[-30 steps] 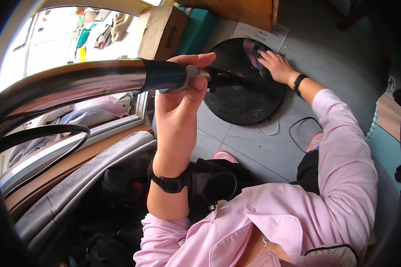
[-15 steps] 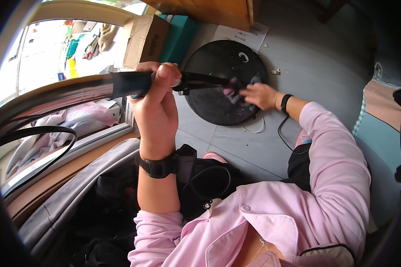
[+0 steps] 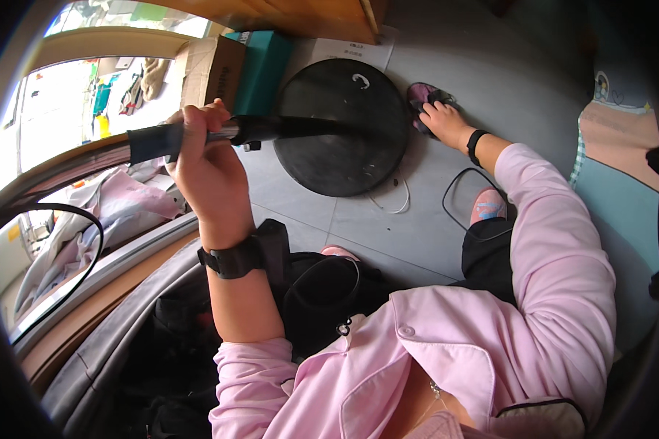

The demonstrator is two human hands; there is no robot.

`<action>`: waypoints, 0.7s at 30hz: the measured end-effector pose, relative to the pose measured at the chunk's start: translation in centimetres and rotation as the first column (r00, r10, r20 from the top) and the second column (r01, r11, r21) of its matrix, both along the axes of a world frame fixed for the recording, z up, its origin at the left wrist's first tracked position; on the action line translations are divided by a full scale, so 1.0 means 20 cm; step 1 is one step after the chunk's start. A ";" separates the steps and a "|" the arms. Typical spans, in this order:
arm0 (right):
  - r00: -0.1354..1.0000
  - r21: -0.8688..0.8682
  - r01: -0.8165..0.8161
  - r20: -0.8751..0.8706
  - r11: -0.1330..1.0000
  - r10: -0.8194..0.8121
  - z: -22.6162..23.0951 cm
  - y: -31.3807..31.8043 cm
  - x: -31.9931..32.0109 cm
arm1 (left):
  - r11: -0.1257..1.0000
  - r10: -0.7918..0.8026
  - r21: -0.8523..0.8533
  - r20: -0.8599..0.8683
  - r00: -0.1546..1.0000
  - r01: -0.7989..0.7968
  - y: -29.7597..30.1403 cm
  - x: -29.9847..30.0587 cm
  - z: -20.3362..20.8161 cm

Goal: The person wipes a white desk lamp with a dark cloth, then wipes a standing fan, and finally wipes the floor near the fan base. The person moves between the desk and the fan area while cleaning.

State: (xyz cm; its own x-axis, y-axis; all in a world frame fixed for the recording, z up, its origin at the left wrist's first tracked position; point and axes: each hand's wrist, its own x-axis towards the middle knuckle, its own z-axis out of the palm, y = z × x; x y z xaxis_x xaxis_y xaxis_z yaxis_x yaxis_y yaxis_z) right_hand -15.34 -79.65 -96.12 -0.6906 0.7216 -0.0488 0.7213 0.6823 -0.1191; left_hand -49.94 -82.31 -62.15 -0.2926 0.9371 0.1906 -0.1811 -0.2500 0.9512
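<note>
My left hand is closed around the upright pole of a stand, close to a dark collar where silver metal meets black. The black lower pole runs down to a round black base with pale marks and scuffs on top. Just right of that base, my right hand has its fingers on a bunched dark cloth with pink-purple patches, low by the grey floor. The fingertips are partly lost in its folds.
A cardboard box and a teal box stand behind the base, near a wooden cabinet. A printed sheet lies beyond. A white cord and a black cable are near my pink shoe.
My right hand has carried the cloth off the round base to its right side. My left hand, the pole and the base appear farther left in view.
</note>
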 end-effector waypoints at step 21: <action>0.910 -0.126 0.379 0.233 0.917 -0.344 0.81 0.21 0.64 | 0.960 0.257 0.058 0.190 0.947 -0.273 0.33 -0.02 -0.02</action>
